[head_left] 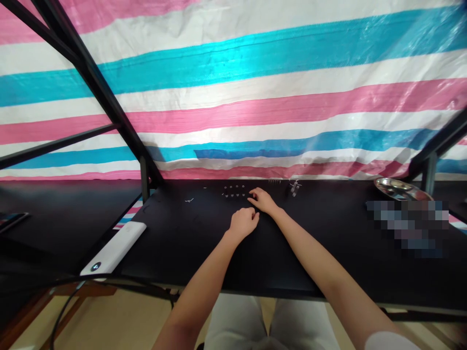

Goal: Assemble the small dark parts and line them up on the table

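Nearest the person, at the near left of the desk [292,270], a white device [118,245] lies at a slant, its small round display toward the person and a cable at that end. Near right, a pixelated patch hides whatever lies there; contents cannot be told.

The left hand [243,221] is bent at the knuckles, fingers curled under, on the near side of the small pieces [234,190] and slightly to their right. Whether it grips anything cannot be told. The right hand [261,200] reaches a little farther out; its fingers are curved and parted at the tips, with nothing visible between them.

Key relation: the small pieces lie just left of the right fingertips, set in two rows of four running left to right. The right hand is the nearer, by the rows' right end, and no object is seen in that gap. The left hand bounds the near side. Each piece is too small for its own axis to be read.

To the left of the rows lies a white scrap [188,200]. Farther right are a clear item with white strands [294,188] and, well apart, a metal tray [383,188]. Near the far edge stands a short row of tiny parts [274,182]; a striped sheet [233,107] hangs behind.
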A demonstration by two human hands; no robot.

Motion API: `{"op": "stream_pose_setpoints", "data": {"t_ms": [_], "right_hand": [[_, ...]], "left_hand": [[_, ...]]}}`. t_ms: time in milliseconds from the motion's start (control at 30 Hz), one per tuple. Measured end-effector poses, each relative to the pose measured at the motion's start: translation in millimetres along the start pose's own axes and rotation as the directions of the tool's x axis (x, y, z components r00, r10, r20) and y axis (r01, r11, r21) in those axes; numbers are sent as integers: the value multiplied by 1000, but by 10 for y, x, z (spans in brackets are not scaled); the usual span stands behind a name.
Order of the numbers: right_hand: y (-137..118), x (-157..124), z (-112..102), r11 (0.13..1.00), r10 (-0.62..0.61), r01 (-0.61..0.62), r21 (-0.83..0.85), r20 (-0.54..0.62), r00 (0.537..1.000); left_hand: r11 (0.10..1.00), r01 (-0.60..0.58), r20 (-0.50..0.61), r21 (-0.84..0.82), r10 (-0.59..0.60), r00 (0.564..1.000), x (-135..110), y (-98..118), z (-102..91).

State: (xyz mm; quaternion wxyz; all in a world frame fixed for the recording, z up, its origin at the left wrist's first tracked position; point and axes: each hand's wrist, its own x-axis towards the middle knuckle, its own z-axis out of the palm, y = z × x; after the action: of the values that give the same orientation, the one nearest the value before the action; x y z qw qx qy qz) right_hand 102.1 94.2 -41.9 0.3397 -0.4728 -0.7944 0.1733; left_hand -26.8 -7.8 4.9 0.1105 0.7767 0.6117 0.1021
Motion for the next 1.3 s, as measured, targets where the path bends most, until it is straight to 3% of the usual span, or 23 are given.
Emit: {"op": "stream_pose_setpoints", "data": {"t_ms": [200, 467, 733, 900, 1000, 1100, 1200, 1300], "right_hand": [[34, -129, -75, 999, 23, -22, 46, -27, 999], [20, -195, -151, 1000, -10, 10, 5, 6, 1000], [126, -567, -471, 996, -22, 21, -88, -12, 1000], [274, -797, -833, 988, 121, -114, -103, 61, 991], [451, -896, -1054, 953, 298, -287, -102, 119, 947], [637, -954, -1176, 874, 448, -443, -200, -21, 894], [745, -950, -1163, 829, 437, -486, -276, -222, 872], [759, -886, -1074, 806, 417, -504, -310, -306, 856]], "left_hand": [[985, -170, 21, -23, 171, 985, -17, 23, 26], [987, -156, 29, -32, 157, 987, 0, 24, 32], [990, -136, 51, -48, 138, 989, -9, 76, -12], [993, -110, 63, -35, 112, 992, -16, 91, -31], [992, -119, 68, -35, 121, 990, -12, 85, -26], [992, -127, 68, -25, 128, 989, -8, 83, -18], [993, -118, 71, -22, 120, 990, -11, 94, -23], [994, -111, 78, -27, 112, 991, -13, 107, -33]]}}
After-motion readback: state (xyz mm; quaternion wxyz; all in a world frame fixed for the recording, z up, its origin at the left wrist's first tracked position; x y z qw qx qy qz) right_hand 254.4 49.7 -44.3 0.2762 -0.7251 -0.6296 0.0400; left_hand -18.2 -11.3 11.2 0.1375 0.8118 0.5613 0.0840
